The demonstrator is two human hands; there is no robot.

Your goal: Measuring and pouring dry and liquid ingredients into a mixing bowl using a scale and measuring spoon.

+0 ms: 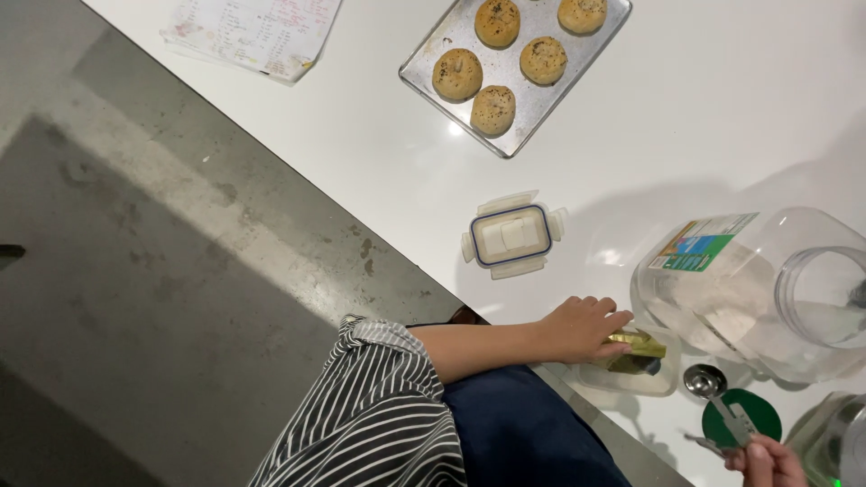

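**Hands at the counter edge, lower right of the frame**

Our left hand [586,326] lies fingers together on a gold packet [636,343] sitting in a small clear tub [631,374]; we cannot tell whether it grips it. Our right hand [765,462], bottom right, pinches the handle of a metal measuring spoon [713,390] over a green lid [762,410]. A large clear jar [767,289] lies on its side just above. Further up: a clip-lock lid [511,235], and a tray [433,54] of buns [492,110].
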